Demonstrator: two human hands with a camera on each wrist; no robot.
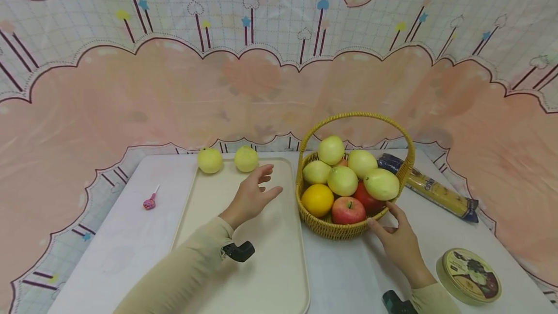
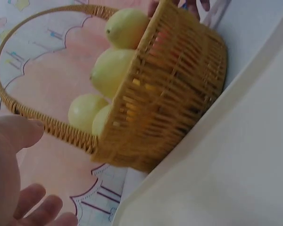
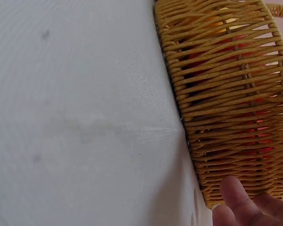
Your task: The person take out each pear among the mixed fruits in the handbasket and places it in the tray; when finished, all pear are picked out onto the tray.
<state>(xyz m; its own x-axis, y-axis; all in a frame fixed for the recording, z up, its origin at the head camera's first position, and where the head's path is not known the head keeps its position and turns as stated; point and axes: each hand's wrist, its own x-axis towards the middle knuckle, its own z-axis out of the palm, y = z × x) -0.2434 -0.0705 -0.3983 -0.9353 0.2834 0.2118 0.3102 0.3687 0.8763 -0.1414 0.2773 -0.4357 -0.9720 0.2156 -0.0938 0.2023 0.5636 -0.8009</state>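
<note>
A wicker basket with a tall handle stands right of the tray. It holds several pale yellow-green fruits, an orange and red apples. My left hand hovers over the tray, left of the basket, thumb and fingers apart with nothing between them. In the left wrist view, its thumb appears in front of the basket handle. My right hand touches the basket's right front rim, thumb and index finger spread. The right wrist view shows its fingertips against the woven side.
Two yellow-green fruits sit at the far end of the cream tray. Left of it lies a pink lollipop. A long blue-and-yellow packet lies behind the basket on the right, and a round tin stands at front right.
</note>
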